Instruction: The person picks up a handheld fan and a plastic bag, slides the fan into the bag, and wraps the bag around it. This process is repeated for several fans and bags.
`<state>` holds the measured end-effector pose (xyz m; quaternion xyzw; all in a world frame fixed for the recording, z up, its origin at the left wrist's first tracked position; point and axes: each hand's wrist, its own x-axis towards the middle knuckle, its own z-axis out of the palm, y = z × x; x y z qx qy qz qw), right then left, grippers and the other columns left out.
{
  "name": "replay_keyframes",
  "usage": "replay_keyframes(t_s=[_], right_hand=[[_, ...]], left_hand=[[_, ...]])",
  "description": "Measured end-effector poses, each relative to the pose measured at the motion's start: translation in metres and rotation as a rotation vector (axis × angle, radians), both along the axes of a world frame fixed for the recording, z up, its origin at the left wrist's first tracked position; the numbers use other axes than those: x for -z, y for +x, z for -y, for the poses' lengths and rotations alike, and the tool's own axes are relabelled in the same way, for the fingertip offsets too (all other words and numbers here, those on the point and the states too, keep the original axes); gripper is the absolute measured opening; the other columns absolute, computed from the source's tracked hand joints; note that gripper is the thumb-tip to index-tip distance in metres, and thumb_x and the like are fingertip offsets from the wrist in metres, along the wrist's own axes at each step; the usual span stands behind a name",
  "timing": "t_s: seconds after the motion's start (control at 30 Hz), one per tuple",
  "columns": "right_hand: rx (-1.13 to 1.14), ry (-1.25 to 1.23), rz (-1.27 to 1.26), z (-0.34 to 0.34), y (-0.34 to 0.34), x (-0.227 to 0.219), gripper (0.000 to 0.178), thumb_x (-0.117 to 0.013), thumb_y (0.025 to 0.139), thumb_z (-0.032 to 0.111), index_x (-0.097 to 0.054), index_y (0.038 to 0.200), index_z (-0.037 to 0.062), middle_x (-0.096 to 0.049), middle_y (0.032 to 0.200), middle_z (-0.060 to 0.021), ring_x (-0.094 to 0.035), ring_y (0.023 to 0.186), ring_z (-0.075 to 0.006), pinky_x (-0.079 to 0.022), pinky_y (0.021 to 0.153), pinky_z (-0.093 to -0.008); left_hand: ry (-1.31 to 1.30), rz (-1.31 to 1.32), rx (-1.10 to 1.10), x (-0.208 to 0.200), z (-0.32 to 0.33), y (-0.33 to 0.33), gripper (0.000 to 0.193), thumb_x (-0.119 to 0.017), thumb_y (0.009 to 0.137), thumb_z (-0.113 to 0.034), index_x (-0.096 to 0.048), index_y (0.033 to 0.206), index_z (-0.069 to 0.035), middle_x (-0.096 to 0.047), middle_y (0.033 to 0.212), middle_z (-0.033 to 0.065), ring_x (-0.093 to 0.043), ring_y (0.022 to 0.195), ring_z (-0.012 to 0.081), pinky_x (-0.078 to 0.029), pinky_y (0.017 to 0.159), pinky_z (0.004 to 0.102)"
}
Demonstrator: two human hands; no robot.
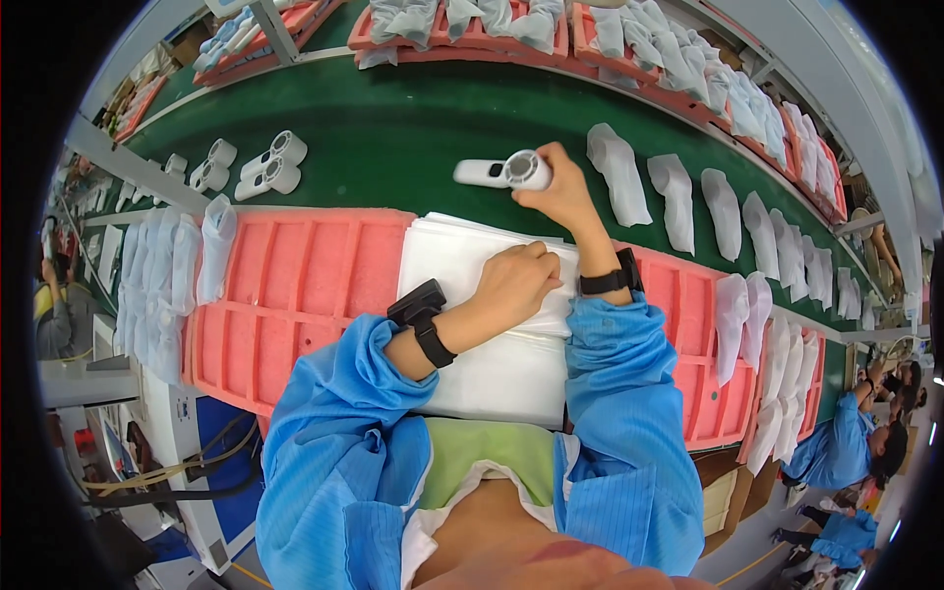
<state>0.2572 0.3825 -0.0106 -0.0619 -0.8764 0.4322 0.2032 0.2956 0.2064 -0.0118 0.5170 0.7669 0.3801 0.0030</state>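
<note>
Over belt (393,138): right hand (562,192) grips device (503,172) (clear).

White pouches (676,202) lined along green belt (393,138).

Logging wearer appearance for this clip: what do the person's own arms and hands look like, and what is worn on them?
Both arms wear loose bright blue smock sleeves, pushed back short of the wrists. Each wrist carries a black strap with a small black boxy device. The left hand and right hand are bare, with no gloves; no rings can be made out.
</note>
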Motion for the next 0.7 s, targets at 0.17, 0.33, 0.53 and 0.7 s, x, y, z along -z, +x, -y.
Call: replay_keyframes(t_s=[0.17, 0.33, 0.53, 0.7], right_hand=[[0.318, 0.05, -0.231, -0.01, 0.041, -0.074, 0.056, -0.078, 0.059, 0.024, -0.055, 0.105, 0.0023, -0.063, 0.091, -0.0098, -0.061, 0.079, -0.0198, -0.05, 0.07, -0.0341], [0.158, -0.394, -0.542, -0.016, 0.12, -0.135, 0.056, -0.072, 0.06, 0.023, -0.053, 0.106, -0.0007, -0.06, 0.093, -0.0087, -0.057, 0.078, -0.0166, -0.046, 0.068, -0.0289], [-0.116, -0.357, -0.374, 0.015, 0.134, -0.149, 0.047, -0.065, 0.059, 0.016, -0.049, 0.099, -0.0015, -0.056, 0.09, -0.0112, -0.052, 0.08, -0.0165, -0.041, 0.076, -0.0234], [-0.344, -0.263, -0.268, 0.031, 0.101, -0.129, 0.056, -0.073, 0.055, 0.003, -0.052, 0.107, 0.0014, -0.058, 0.103, -0.01, -0.058, 0.091, -0.0174, -0.046, 0.08, -0.0271]], left_hand=[[0.057, 0.452, 0.097, -0.009, 0.009, -0.025, 0.01, -0.071, 0.085, -0.014, -0.062, 0.085, -0.007, -0.059, 0.081, 0.0036, -0.06, 0.071, 0.0152, -0.047, 0.065, 0.0276], [0.26, 0.726, 0.1, -0.034, 0.024, -0.049, 0.008, -0.068, 0.087, -0.012, -0.065, 0.086, -0.004, -0.061, 0.08, 0.0028, -0.056, 0.069, 0.0112, -0.044, 0.061, 0.0242], [0.424, 0.941, 0.09, -0.079, 0.045, -0.05, 0.011, -0.064, 0.092, -0.012, -0.061, 0.089, -0.002, -0.056, 0.079, -0.0036, -0.05, 0.07, 0.0045, -0.041, 0.064, 0.0197], [0.585, 0.977, 0.068, -0.097, 0.056, -0.041, 0.01, -0.06, 0.095, -0.012, -0.058, 0.094, -0.003, -0.055, 0.082, -0.0031, -0.05, 0.075, 0.0045, -0.041, 0.069, 0.0194]])
